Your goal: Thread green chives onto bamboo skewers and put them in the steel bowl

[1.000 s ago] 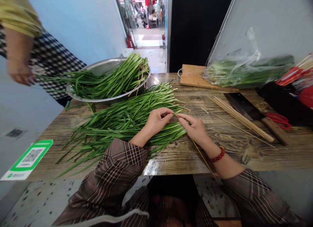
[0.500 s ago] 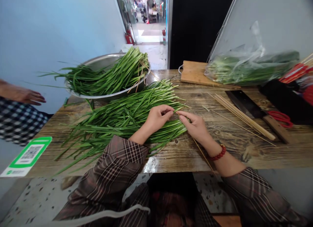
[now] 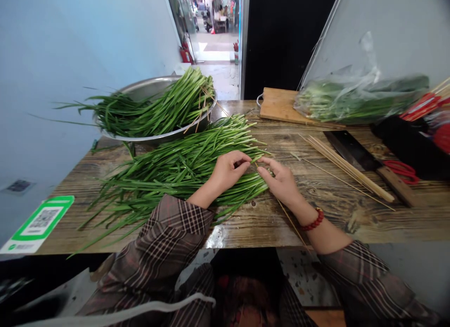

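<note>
A broad pile of garlic chives lies on the wooden table, pale stem ends toward the right. Over these ends, my left hand is closed in a pinch on chive stems. My right hand is closed on a thin bamboo skewer, whose long end slants down past the table's front edge. The skewer's upper end meets the pinched stems between my fingertips; whether it passes through them I cannot tell. A red bead bracelet circles my right wrist.
A metal basin of chives and skewers stands back left. Rightward lie a skewer bundle, a cleaver and red scissors. Behind are a cutting board and bagged greens. A QR sign marks the left corner.
The other person's hand and checked sleeve have left the left side. My right index finger has lifted a little; my left hand stays almost in place.
</note>
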Demonstrator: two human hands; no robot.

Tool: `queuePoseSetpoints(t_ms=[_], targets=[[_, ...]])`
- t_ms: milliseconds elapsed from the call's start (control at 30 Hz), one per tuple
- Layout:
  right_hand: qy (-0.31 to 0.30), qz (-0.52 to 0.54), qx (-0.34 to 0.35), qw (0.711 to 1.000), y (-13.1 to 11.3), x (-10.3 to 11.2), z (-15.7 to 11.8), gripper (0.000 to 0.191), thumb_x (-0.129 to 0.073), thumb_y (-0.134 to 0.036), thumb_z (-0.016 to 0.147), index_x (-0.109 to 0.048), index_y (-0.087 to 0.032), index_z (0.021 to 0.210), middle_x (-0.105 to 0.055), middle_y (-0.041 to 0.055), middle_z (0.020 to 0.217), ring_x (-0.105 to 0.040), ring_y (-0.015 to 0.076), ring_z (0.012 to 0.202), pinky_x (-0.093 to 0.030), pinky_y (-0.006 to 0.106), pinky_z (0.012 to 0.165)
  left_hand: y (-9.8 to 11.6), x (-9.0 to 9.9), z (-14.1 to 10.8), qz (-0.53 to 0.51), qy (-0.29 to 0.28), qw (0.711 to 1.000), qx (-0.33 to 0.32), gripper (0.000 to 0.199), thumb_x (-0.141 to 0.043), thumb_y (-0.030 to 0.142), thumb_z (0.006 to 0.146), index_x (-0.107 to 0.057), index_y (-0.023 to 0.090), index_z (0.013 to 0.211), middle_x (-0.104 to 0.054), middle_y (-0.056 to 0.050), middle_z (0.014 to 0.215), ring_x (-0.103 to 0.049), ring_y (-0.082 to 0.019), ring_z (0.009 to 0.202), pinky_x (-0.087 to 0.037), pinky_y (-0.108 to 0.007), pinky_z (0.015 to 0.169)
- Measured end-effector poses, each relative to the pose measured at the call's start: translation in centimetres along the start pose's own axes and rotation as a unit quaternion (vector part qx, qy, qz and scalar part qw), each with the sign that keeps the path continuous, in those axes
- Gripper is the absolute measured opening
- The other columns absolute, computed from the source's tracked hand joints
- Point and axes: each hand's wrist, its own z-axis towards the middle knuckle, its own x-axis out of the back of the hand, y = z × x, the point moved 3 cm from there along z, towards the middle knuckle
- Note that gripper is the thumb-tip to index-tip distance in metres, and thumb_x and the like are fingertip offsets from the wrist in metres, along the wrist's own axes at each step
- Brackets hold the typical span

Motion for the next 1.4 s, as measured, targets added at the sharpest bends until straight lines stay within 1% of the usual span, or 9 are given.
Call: queuePoseSetpoints(t_ms=[133, 400, 567, 667, 867, 1000, 1100, 1267, 1400], targets=[[-0.016, -0.01, -0.01, 1.0, -0.3, 0.1, -0.1, 0.054, -0.054, -0.036, 0.09, -0.044, -0.021, 0.141, -0.065, -0.001, 0.07, -0.057, 0.0161, 0.059, -0.049, 0.031, 0.064, 0.2, 0.0, -0.1, 0.01, -0.008, 1.0, -0.001, 0.011, -0.059, 0.018, 0.08, -0.069, 0.015, 0.077, -0.067, -0.002, 0.073, -0.056, -0.012, 0.066, -0.042, -0.024, 0.062], [-0.025, -0.008, 0.001, 1.0, 0.1, -0.1, 0.0, 0.033, -0.054, -0.035, 0.089, -0.051, -0.023, 0.12, -0.056, -0.0036, 0.065, -0.054, 0.0155, 0.058, -0.045, 0.029, 0.06, 0.1, -0.2, -0.1, 0.004, -0.036, 0.999, -0.007, 0.011, -0.058, 0.015, 0.079, -0.068, 0.016, 0.074, -0.065, -0.001, 0.071, -0.056, -0.012, 0.067, -0.042, -0.024, 0.064], [0.004, 0.017, 0.012, 1.0, 0.4, -0.2, 0.1, 0.018, -0.057, -0.036, 0.086, -0.051, -0.022, 0.096, -0.061, 0.0016, 0.083, -0.061, 0.0163, 0.075, -0.048, 0.029, 0.071, 0.4, -1.0, -0.4, -0.019, -0.077, 0.997, -0.027, 0.011, -0.06, 0.014, 0.081, -0.07, 0.014, 0.078, -0.068, -0.003, 0.075, -0.061, -0.013, 0.072, -0.045, -0.023, 0.068], [0.006, 0.002, 0.013, 1.0, 0.7, -0.3, 0.3, 0.015, -0.057, -0.036, 0.086, -0.051, -0.023, 0.089, -0.06, 0.0014, 0.081, -0.06, 0.0163, 0.076, -0.047, 0.029, 0.073, 0.5, -0.8, -0.3, -0.008, -0.108, 0.993, -0.045, 0.013, -0.058, 0.016, 0.084, -0.071, 0.015, 0.083, -0.07, -0.004, 0.082, -0.063, -0.015, 0.078, -0.048, -0.025, 0.073], [0.001, 0.019, 0.021, 1.0, 1.1, -0.3, 0.4, 0.018, -0.056, -0.036, 0.087, -0.053, -0.022, 0.096, -0.064, 0.0049, 0.093, -0.062, 0.0193, 0.091, -0.048, 0.034, 0.087, -1.5, 1.4, 0.7, 0.169, 0.004, 0.983, -0.072, 0.022, -0.051, 0.015, 0.088, -0.069, 0.016, 0.101, -0.069, -0.009, 0.103, -0.06, -0.021, 0.101, -0.046, -0.037, 0.093], [0.002, 0.023, 0.017, 1.0, 1.1, -0.4, 0.4, 0.019, -0.056, -0.037, 0.087, -0.054, -0.021, 0.097, -0.065, 0.0057, 0.095, -0.063, 0.0201, 0.094, -0.048, 0.035, 0.089, -2.1, 1.5, 0.8, 0.283, -0.024, 0.955, -0.085, 0.029, -0.053, 0.014, 0.087, -0.066, 0.017, 0.113, -0.065, -0.01, 0.12, -0.054, -0.025, 0.111, -0.043, -0.042, 0.096], [-0.001, 0.032, 0.016, 0.999, 1.0, -0.4, 0.5, 0.019, -0.056, -0.036, 0.087, -0.054, -0.021, 0.098, -0.065, 0.0063, 0.098, -0.063, 0.0196, 0.096, -0.048, 0.034, 0.09, -1.8, 1.4, 0.7, 0.354, -0.041, 0.931, -0.075, 0.031, -0.055, 0.019, 0.087, -0.064, 0.02, 0.118, -0.065, -0.01, 0.117, -0.051, -0.028, 0.107, -0.042, -0.043, 0.088], [-0.005, 0.028, 0.007, 1.0, 1.1, -0.4, 0.5, 0.021, -0.057, -0.036, 0.087, -0.056, -0.02, 0.1, -0.066, 0.0064, 0.099, -0.064, 0.0196, 0.094, -0.048, 0.034, 0.087, -1.3, 1.0, 0.6, 0.412, -0.053, 0.907, -0.072, 0.018, -0.059, 0.026, 0.087, -0.07, 0.022, 0.1, -0.064, -0.009, 0.099, -0.05, -0.028, 0.097, -0.038, -0.041, 0.078], [-0.008, 0.005, 0.003, 1.0, 1.2, -0.3, 0.5, 0.022, -0.056, -0.037, 0.087, -0.06, -0.02, 0.101, -0.069, 0.0066, 0.098, -0.065, 0.0211, 0.093, -0.048, 0.034, 0.085, -1.1, 1.0, 0.6, 0.388, -0.022, 0.917, -0.091, 0.015, -0.056, 0.026, 0.088, -0.07, 0.02, 0.084, -0.065, -0.007, 0.097, -0.05, -0.026, 0.095, -0.037, -0.039, 0.076]])
